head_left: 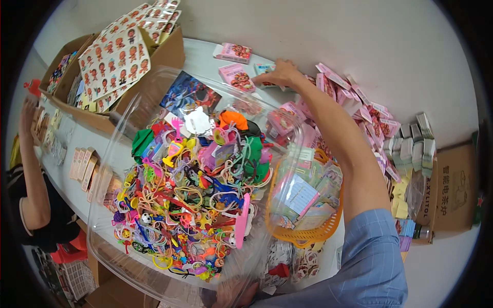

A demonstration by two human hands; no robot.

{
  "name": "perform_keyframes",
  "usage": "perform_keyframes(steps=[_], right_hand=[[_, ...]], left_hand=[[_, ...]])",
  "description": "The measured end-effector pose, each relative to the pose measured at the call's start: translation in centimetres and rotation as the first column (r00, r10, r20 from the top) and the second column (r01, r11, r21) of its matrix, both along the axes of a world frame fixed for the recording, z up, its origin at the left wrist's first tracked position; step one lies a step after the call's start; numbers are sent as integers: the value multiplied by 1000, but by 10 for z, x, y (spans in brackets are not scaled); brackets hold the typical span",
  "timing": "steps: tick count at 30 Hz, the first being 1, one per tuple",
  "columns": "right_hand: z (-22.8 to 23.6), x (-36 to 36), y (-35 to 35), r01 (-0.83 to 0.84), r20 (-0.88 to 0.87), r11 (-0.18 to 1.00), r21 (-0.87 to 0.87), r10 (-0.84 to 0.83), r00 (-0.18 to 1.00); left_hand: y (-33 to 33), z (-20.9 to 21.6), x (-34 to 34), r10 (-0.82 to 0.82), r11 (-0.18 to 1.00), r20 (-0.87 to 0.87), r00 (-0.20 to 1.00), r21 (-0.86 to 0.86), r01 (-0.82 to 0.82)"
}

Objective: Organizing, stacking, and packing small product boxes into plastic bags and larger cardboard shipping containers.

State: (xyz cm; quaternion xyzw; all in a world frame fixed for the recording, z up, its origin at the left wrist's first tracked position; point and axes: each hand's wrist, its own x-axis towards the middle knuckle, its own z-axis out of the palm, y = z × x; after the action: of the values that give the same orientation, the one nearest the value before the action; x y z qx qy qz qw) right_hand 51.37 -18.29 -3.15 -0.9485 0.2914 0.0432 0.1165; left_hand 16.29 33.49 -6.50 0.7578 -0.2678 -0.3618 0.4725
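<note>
My right hand (281,74) reaches far across the white table (205,56), and its fingers close over a small teal-edged card box (263,71). Two pink boxes (235,76) lie just left of it. My left hand (235,293) shows only partly at the bottom edge, gripping the near rim of a big clear plastic bin (110,154). The bin is held close under me. It is heaped with several small colourful plastic toys, rings and whistles (190,190).
An orange basket (308,236) of packets sits right of the bin. Pink boxes (359,102) and grey-green packs (413,146) pile up at the right. Cardboard cartons with sticker sheets (115,56) stand at the back left. Another person's raised arm (28,138) is at the far left.
</note>
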Motion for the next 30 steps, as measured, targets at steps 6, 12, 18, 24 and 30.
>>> perform_keyframes(steps=[6,12,18,24,30], right_hand=[[3,-9,-12,-121,-43,993,-5,121,992],[67,-19,-27,-151,293,863,482,3,956],[156,-114,-4,-319,543,662,678,-159,825],[161,-296,4,-123,435,708,696,-279,856],[145,-466,66,125,256,869,478,-275,927]], left_hand=[[1,-23,-8,93,994,79,993,-71,-88],[-2,-16,-5,92,992,182,979,-102,-74],[-3,0,-1,14,996,32,999,82,-16],[-19,14,7,91,984,170,981,-169,-62],[-8,-4,-3,99,969,157,983,-241,-59]])
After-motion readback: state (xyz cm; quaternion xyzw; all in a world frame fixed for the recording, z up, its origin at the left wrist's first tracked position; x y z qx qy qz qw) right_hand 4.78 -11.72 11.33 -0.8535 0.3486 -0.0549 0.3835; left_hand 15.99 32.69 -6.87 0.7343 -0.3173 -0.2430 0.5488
